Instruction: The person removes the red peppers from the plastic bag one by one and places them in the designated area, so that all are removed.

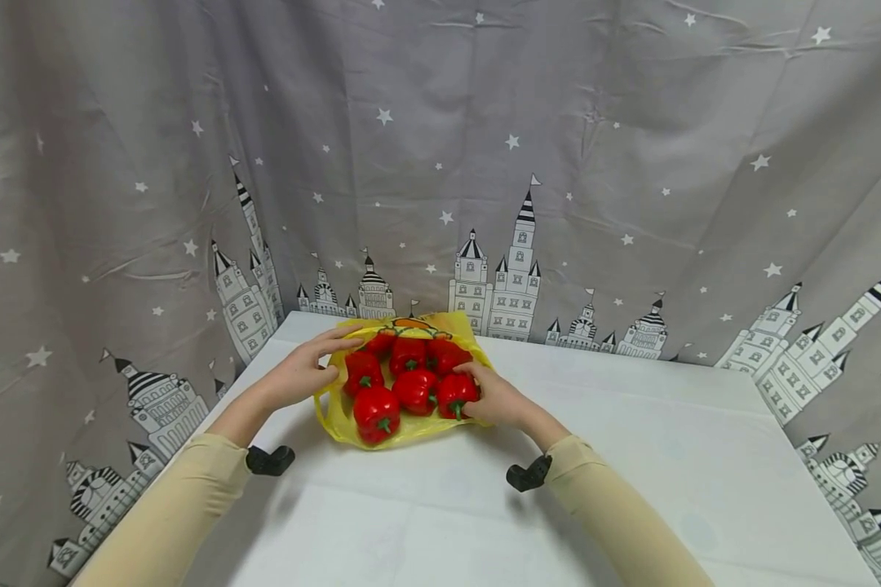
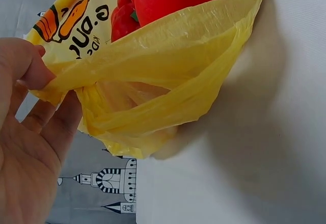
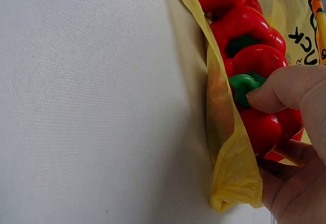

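A yellow plastic bag (image 1: 458, 322) lies open on the white table with several red bell peppers (image 1: 376, 410) inside it, their stems green. My left hand (image 1: 304, 371) is at the bag's left side; in the left wrist view its thumb and fingers pinch the bag's handle (image 2: 66, 81). On the opposite side, my right hand (image 1: 501, 397) grips the rightmost bell pepper (image 1: 455, 390). In the right wrist view the thumb presses beside the green stem (image 3: 244, 85), while the other fingers curl around the pepper's side, partly hidden.
The white table (image 1: 631, 456) extends in front of the bag and to its right. Behind it hangs a grey curtain (image 1: 573, 106) printed with stars and castles. Black wrist cameras (image 1: 270, 461) sit at both sleeve cuffs.
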`<control>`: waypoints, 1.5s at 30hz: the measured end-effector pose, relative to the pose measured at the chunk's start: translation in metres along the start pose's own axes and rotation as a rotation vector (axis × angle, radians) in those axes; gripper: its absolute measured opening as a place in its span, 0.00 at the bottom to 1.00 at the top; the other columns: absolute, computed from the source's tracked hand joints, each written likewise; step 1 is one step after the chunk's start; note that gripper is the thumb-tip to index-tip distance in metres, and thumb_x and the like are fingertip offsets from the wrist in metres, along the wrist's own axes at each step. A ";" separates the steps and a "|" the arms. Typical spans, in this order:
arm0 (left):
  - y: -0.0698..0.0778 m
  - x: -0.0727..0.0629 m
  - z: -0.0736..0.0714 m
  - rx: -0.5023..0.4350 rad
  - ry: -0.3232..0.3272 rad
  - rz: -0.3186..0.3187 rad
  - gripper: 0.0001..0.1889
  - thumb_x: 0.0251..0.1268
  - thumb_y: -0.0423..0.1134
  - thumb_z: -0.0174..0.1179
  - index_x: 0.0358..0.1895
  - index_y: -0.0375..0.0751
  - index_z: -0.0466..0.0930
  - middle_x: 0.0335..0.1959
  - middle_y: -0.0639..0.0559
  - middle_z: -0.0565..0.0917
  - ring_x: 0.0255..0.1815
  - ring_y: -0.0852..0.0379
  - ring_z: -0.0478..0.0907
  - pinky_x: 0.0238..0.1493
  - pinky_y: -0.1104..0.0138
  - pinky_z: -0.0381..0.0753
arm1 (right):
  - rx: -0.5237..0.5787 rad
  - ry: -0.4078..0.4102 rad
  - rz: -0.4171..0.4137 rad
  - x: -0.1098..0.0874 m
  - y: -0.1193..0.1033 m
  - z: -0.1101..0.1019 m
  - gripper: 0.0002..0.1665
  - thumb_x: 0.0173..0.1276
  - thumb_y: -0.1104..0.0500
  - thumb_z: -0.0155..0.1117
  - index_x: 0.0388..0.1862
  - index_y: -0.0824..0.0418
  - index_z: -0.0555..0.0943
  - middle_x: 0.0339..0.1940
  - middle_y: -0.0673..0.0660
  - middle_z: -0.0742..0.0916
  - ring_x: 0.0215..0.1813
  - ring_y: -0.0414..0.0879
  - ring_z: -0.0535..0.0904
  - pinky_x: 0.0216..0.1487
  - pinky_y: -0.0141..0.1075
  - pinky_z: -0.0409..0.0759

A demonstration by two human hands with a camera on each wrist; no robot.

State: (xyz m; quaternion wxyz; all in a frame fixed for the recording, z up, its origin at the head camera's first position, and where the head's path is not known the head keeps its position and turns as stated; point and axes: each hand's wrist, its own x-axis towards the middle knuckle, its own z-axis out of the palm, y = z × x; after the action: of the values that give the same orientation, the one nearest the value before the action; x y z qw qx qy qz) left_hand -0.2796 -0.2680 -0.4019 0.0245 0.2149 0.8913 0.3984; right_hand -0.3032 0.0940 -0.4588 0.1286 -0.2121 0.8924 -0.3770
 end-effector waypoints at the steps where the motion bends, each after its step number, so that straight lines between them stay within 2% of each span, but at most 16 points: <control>1: 0.000 0.000 0.000 0.000 0.001 -0.003 0.32 0.62 0.23 0.52 0.72 0.43 0.75 0.80 0.45 0.60 0.81 0.37 0.49 0.63 0.46 0.70 | 0.000 0.001 -0.001 0.000 0.000 0.000 0.38 0.62 0.64 0.65 0.73 0.51 0.71 0.67 0.57 0.77 0.65 0.52 0.73 0.67 0.52 0.72; 12: 0.002 0.001 -0.002 -0.009 0.007 0.038 0.33 0.64 0.22 0.50 0.74 0.44 0.72 0.79 0.44 0.61 0.79 0.37 0.52 0.66 0.42 0.68 | 0.013 -0.002 0.001 0.000 0.002 0.001 0.38 0.62 0.63 0.66 0.73 0.49 0.70 0.68 0.56 0.76 0.64 0.51 0.73 0.66 0.50 0.73; 15: 0.002 0.001 -0.002 -0.014 0.008 0.038 0.33 0.64 0.22 0.50 0.73 0.43 0.73 0.79 0.45 0.61 0.80 0.38 0.52 0.67 0.42 0.66 | 0.031 -0.001 0.005 -0.001 0.002 0.001 0.39 0.63 0.64 0.65 0.73 0.48 0.70 0.68 0.55 0.76 0.61 0.51 0.73 0.60 0.47 0.76; 18: 0.002 0.002 -0.001 -0.025 0.010 0.028 0.32 0.63 0.22 0.50 0.72 0.41 0.74 0.79 0.46 0.61 0.80 0.39 0.52 0.66 0.44 0.67 | 0.066 -0.003 0.011 -0.004 0.001 0.000 0.39 0.63 0.64 0.65 0.74 0.48 0.70 0.67 0.55 0.76 0.58 0.52 0.74 0.51 0.43 0.80; 24: 0.002 0.001 0.000 -0.031 0.018 0.010 0.31 0.64 0.22 0.50 0.71 0.41 0.75 0.80 0.45 0.60 0.80 0.39 0.52 0.65 0.46 0.68 | 0.121 0.005 -0.019 -0.010 -0.004 -0.005 0.40 0.62 0.64 0.64 0.74 0.46 0.71 0.65 0.56 0.76 0.54 0.52 0.76 0.40 0.40 0.80; 26: 0.002 0.001 0.000 -0.029 0.018 0.010 0.31 0.64 0.22 0.50 0.72 0.41 0.74 0.80 0.45 0.60 0.80 0.38 0.52 0.64 0.47 0.68 | 0.139 0.012 -0.019 -0.013 -0.004 -0.007 0.40 0.62 0.64 0.64 0.74 0.44 0.72 0.65 0.55 0.77 0.54 0.51 0.77 0.41 0.40 0.81; 33: -0.001 0.003 0.001 -0.015 0.020 0.011 0.33 0.64 0.22 0.49 0.74 0.41 0.72 0.80 0.44 0.59 0.79 0.38 0.53 0.62 0.48 0.70 | 0.207 0.027 -0.009 -0.022 -0.002 -0.015 0.37 0.62 0.63 0.64 0.71 0.42 0.75 0.62 0.52 0.80 0.59 0.51 0.78 0.54 0.43 0.81; 38: -0.001 0.003 0.001 -0.020 0.016 -0.001 0.33 0.64 0.22 0.49 0.75 0.41 0.71 0.81 0.44 0.57 0.80 0.36 0.52 0.65 0.45 0.71 | 0.257 0.034 -0.031 -0.030 0.000 -0.024 0.38 0.61 0.62 0.64 0.72 0.44 0.75 0.65 0.52 0.79 0.60 0.53 0.78 0.55 0.44 0.81; 45: 0.002 0.002 0.003 -0.032 0.016 0.015 0.33 0.64 0.22 0.49 0.75 0.39 0.70 0.82 0.45 0.56 0.80 0.36 0.52 0.66 0.43 0.71 | 0.394 0.039 -0.047 -0.041 0.008 -0.042 0.40 0.63 0.63 0.65 0.76 0.53 0.69 0.66 0.57 0.78 0.61 0.56 0.78 0.52 0.45 0.85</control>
State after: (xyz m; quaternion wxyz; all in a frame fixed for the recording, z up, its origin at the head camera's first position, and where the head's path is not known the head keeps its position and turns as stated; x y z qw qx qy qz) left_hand -0.2801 -0.2645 -0.4023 0.0177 0.2180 0.8835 0.4143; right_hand -0.2858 0.1439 -0.4329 0.1416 -0.1961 0.7986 -0.5511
